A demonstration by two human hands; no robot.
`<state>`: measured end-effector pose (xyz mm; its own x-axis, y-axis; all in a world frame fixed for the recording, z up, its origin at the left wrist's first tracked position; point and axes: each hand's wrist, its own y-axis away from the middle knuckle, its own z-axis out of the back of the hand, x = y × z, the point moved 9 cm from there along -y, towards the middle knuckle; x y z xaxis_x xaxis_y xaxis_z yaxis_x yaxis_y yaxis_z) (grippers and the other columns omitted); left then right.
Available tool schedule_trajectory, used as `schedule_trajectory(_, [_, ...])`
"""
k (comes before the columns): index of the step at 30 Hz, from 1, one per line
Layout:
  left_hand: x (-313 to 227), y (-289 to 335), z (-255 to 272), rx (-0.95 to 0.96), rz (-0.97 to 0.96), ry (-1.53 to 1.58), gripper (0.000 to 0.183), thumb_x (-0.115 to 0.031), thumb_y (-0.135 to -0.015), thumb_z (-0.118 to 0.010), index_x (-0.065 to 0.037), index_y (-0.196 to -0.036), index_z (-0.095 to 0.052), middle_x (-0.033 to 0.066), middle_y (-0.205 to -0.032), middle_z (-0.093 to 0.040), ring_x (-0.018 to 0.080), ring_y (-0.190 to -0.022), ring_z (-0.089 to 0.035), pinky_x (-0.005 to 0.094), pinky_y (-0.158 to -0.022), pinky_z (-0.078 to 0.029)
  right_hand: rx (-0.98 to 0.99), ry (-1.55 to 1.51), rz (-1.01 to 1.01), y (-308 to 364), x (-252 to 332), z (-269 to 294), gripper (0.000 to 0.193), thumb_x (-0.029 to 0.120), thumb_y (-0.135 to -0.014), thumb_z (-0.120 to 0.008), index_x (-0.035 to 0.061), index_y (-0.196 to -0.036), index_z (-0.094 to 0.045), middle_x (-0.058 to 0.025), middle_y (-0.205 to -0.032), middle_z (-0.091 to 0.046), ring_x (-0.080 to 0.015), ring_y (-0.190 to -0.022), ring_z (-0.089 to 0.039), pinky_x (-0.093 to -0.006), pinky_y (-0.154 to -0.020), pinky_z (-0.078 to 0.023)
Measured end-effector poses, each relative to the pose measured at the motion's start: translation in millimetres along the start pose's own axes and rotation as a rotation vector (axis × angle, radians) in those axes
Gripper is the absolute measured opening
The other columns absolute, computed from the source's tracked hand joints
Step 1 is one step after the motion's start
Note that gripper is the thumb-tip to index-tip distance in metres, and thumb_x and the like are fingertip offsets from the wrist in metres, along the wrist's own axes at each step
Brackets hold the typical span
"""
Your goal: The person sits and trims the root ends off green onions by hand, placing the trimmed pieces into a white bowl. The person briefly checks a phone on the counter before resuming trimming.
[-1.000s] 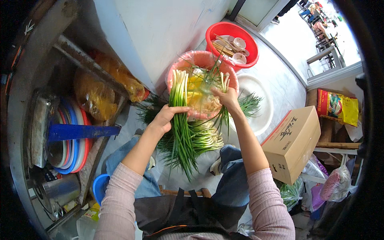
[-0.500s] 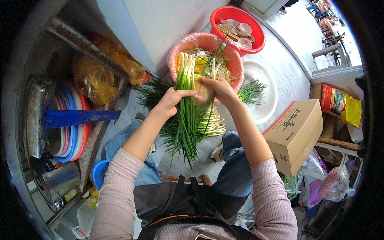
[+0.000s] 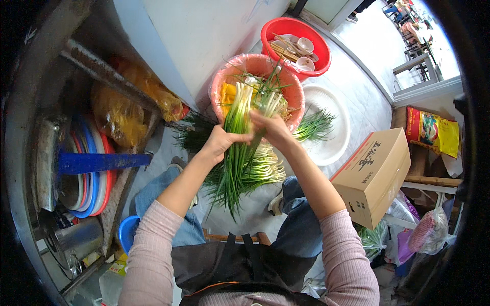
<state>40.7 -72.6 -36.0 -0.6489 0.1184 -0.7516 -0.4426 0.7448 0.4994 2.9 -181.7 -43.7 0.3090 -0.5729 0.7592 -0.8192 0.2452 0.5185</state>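
Note:
A bunch of scallions [image 3: 236,166] is gripped in my left hand [image 3: 219,144], white ends pointing away from me and green leaves hanging toward my knees. Just right of it, my right hand [image 3: 273,128], partly motion-blurred, is closed on a few scallion stalks; its fingertips are smeared. Both hands are over the near rim of a pink basin [image 3: 217,87] lined with plastic, which holds scallion scraps and something yellow. Below my hands, a pile of scallions [image 3: 268,168] lies on the floor. More scallions [image 3: 315,126] rest on a white round tray [image 3: 341,137] to the right.
Behind the basin stands a red tub [image 3: 326,48] with bowls and chopsticks. A cardboard box [image 3: 375,173] is at right, beside shelves with bags. On the left, a rack holds stacked plates [image 3: 104,178] and a blue bar [image 3: 102,162]. A white wall [image 3: 189,46] rises at the far left.
My right hand has shifted slightly nearer to me and toward the bunch, and has blurred. The left hand still holds the scallions, a little lower in view. The whole view has shifted slightly.

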Motion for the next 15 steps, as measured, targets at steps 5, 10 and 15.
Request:
schedule_trajectory(5, [5,-1,0,-0.025,0.052,0.060,0.026,-0.001,-0.071,-0.065,0.001,-0.096,-0.059,0.0075,-0.085,-0.064,0.0163,-0.074,-0.061,0.0290,-0.070,-0.050,-0.118,0.064,0.015,-1,2,12,0.017,0.020,-0.080,-0.064,0.0052,-0.085,-0.058,0.0016,-0.060,-0.047,-0.0092,-0.049,-0.045,-0.0242,-0.041,-0.036])
schedule_trajectory(10, [4,0,2,-0.008,0.081,0.120,0.023,-0.001,-0.073,-0.061,0.002,-0.095,-0.058,0.0098,-0.085,-0.063,0.0188,-0.074,-0.062,0.0308,-0.068,-0.051,-0.126,-0.037,-0.009,5,13,35,0.015,0.019,-0.084,-0.059,0.0051,-0.089,-0.055,0.0024,-0.068,-0.049,-0.0085,-0.058,-0.043,-0.0229,-0.053,-0.038])
schedule_trajectory(15, [9,1,3,-0.001,0.099,0.080,0.021,-0.002,-0.073,-0.061,0.002,-0.094,-0.057,0.0108,-0.085,-0.062,0.0198,-0.073,-0.062,0.0310,-0.067,-0.052,-0.120,-0.114,0.040,26,24,91,0.019,0.021,-0.089,-0.051,0.0064,-0.098,-0.058,-0.0003,-0.084,-0.057,-0.0110,-0.072,-0.053,-0.0246,-0.062,-0.044])
